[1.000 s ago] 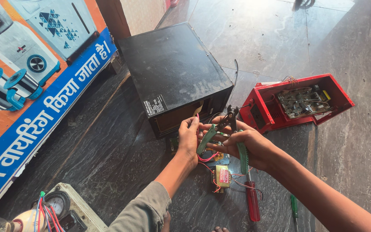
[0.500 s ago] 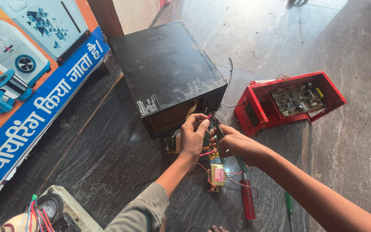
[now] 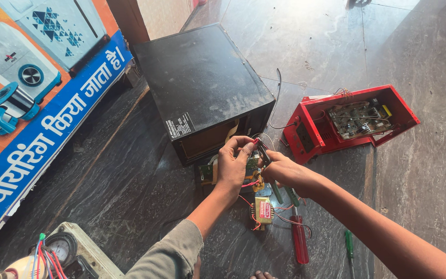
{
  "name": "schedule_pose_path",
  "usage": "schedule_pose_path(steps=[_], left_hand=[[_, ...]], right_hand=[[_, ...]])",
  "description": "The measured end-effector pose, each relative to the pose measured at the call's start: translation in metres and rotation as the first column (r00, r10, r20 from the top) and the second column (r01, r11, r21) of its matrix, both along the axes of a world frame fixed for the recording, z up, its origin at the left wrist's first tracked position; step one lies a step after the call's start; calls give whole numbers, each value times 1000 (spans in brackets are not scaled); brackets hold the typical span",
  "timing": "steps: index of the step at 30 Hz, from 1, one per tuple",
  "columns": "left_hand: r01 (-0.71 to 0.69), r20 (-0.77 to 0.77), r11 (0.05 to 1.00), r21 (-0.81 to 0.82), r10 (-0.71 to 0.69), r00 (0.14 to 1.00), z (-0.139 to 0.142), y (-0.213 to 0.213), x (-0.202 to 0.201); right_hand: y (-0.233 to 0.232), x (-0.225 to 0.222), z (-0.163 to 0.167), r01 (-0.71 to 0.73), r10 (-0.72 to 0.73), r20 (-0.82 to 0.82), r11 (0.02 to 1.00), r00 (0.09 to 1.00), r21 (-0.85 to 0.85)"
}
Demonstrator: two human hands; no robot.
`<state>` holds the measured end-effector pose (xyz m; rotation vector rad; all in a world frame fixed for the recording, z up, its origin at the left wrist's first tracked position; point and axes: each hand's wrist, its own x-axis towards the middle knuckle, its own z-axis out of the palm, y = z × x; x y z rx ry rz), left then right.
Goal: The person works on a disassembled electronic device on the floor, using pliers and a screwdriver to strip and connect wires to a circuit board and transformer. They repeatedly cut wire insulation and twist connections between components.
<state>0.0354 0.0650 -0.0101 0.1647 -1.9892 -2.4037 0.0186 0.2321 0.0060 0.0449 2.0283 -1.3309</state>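
I see the open red metal case (image 3: 313, 139) lying on the dark stone floor (image 3: 419, 170) with a bare circuit board (image 3: 357, 118) inside it. The big black metal box (image 3: 202, 88) gapes at its front; its inside is too dark to make out. Just before it, my left hand (image 3: 233, 165) pinches a red wire (image 3: 254, 141), while my right hand (image 3: 280, 170) is clamped on green-handled pliers (image 3: 269, 173) at that wire. A small yellow transformer (image 3: 263, 211) lies below, and a red-handled screwdriver (image 3: 299, 243) beside it.
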Motion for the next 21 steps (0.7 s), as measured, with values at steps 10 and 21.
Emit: schedule_pose_path(steps=[10, 21], left_hand=[[-25, 46, 998, -63, 28, 999, 5, -5, 3], [-22, 88, 998, 53, 17, 996, -8, -4, -6]], right_hand=[[-15, 4, 17, -3, 12, -60, 989, 998, 146], [-11, 2, 5, -34, 55, -160, 990, 986, 135]])
